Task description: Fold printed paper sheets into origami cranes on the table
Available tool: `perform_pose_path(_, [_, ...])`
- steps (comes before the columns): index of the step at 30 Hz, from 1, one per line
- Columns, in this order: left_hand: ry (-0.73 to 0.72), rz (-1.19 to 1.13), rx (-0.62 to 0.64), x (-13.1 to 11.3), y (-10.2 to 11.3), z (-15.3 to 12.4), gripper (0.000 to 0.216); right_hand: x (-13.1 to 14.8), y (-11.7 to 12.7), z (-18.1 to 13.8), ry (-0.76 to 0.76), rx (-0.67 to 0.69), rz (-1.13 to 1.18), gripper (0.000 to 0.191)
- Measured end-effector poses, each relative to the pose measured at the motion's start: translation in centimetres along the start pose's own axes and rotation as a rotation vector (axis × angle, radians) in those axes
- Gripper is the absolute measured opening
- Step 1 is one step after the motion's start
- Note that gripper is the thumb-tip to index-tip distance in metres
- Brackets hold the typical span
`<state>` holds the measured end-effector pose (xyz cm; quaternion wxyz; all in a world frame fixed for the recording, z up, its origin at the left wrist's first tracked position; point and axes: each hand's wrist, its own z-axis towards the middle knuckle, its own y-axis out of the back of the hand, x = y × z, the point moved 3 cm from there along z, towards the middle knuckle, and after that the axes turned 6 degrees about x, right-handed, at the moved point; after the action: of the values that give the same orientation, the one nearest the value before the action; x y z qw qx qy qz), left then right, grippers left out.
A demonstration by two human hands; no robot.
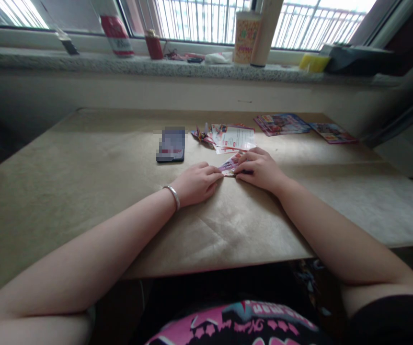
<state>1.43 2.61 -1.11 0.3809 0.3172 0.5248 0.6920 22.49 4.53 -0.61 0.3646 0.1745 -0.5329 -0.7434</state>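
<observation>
Two bare forearms come over the table's (206, 239) near edge, a bracelet (171, 196) on the left wrist. Beyond the middle of that edge, the left hand (196, 183) lies low, fingers together, tips touching the left corner of a folded printed paper (229, 164). The right hand (260, 167) lies over the paper's right part, fingers bent and closely gathered; whether either hand pinches it or merely presses it down cannot be told. The paper thus sits between the hands, right of the left fingertips and under the right fingers, its visible length slanting toward the far right corner; the right hand covers more of it.

Farther off, a phone (172, 143) lies left of the paper. Just past the right hand are loose printed sheets (235, 137), with a crumpled or folded piece (203, 136) at their left. Near the far right corner lie a stack of colourful booklets or packs (285, 124) and another printed batch (332, 132). Behind stands a windowsill (95, 65) bearing a patterned cup (246, 38).
</observation>
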Motion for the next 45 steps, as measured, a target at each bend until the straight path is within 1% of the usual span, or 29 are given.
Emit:
perform_pose_path(6, [0.047, -0.005, -0.005, -0.2, 0.0, 0.1, 0.029, 0.5, -0.5, 0.3, 0.006, 0.055, -0.075, 0.018])
perform_pose_path(14, [0.026, -0.046, 0.032, 0.0, -0.2, 0.1, 0.035, 1.1, -0.2, 0.3, -0.055, 0.091, -0.115, 0.018])
perform_pose_path(19, [0.029, -0.034, 0.043, -0.1, -0.1, 0.1, 0.036, 1.5, -0.1, 0.4, -0.045, 0.108, -0.142, 0.019])
perform_pose_path(23, [0.023, -0.01, 0.059, -0.6, 0.2, 0.2, 0.035, 1.4, -0.3, 0.6, -0.033, 0.135, -0.173, 0.022])
perform_pose_path(27, [0.039, -0.019, 0.07, -0.8, 0.1, 0.3, 0.035, 1.1, -0.5, 0.7, -0.027, 0.133, -0.181, 0.025])
perform_pose_path(34, [0.014, -0.149, 0.078, -0.1, -0.5, 0.2, 0.038, 1.1, -0.5, 0.7, -0.046, 0.12, -0.198, 0.024])
perform_pose_path(45, [0.007, -0.176, 0.094, 0.0, -0.3, 0.2, 0.038, 1.0, -0.4, 0.6, -0.078, 0.113, -0.129, 0.022])
